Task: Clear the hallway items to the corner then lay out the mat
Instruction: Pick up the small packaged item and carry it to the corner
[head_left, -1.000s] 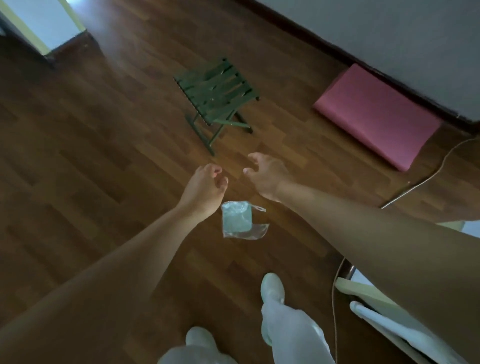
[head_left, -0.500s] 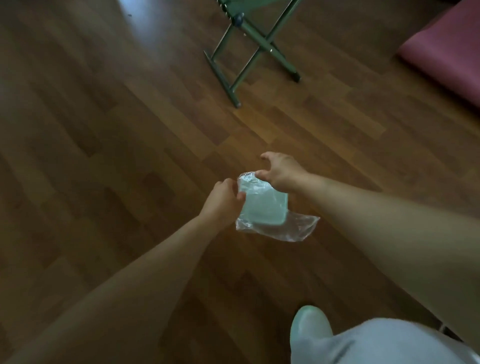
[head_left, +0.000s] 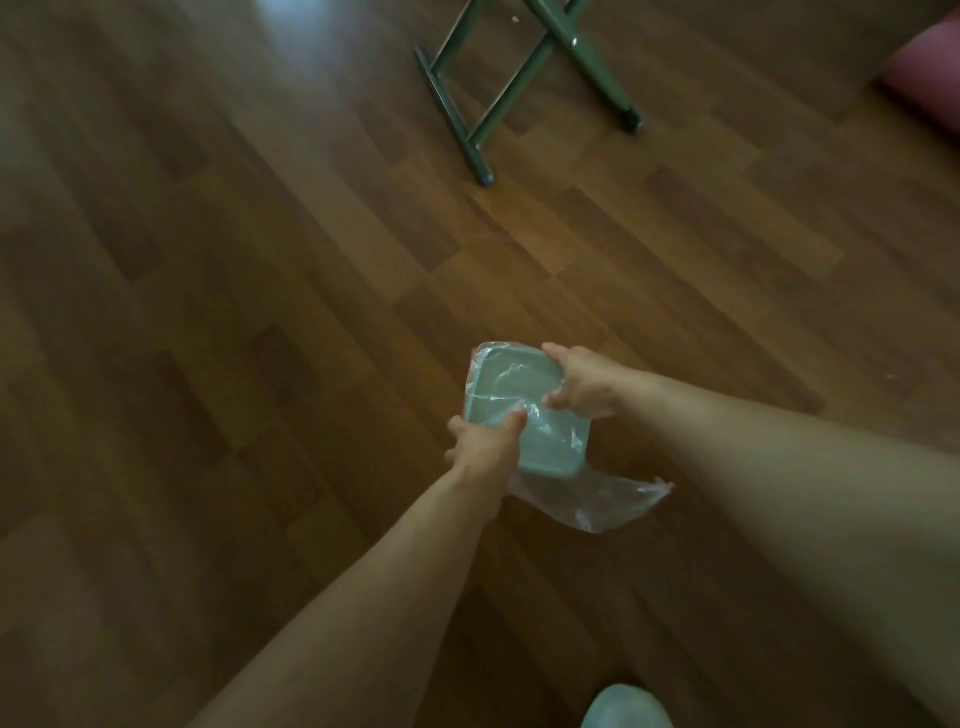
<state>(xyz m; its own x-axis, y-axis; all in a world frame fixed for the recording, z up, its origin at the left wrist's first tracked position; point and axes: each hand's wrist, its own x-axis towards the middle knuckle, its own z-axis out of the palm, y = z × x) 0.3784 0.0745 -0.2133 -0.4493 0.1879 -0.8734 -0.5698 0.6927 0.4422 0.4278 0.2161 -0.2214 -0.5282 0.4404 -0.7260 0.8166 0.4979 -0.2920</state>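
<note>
- Since a second ago both arms have come down onto the packet. The left grip (head_left: 485, 441) and right grip (head_left: 584, 384), then clear of it, now clasp it. The view has dipped until only the legs of the green stool (head_left: 519, 88) show.
- Left grip holds the near-left side of the box (head_left: 519, 400), thumb over its top; right grip curls over the far-right corner. Two opposed holds probably suit the slack wrapping, which could slip under one hand.
- Box sits low over the wooden floor (head_left: 260, 312), well apart from the stool. I cannot tell whether it is lifted clear, and no floor edge or corner is in view.
- It is a pale green, flat, square box with rounded corners, wrapped in a clear plastic bag (head_left: 597, 499). The bag's loose, crinkled tail trails from the box's near side toward the person.
- Pink mat (head_left: 930, 78) lies far off to the right, apparently not yet laid out; a pale shoe (head_left: 626, 709) stands on the near floor.
</note>
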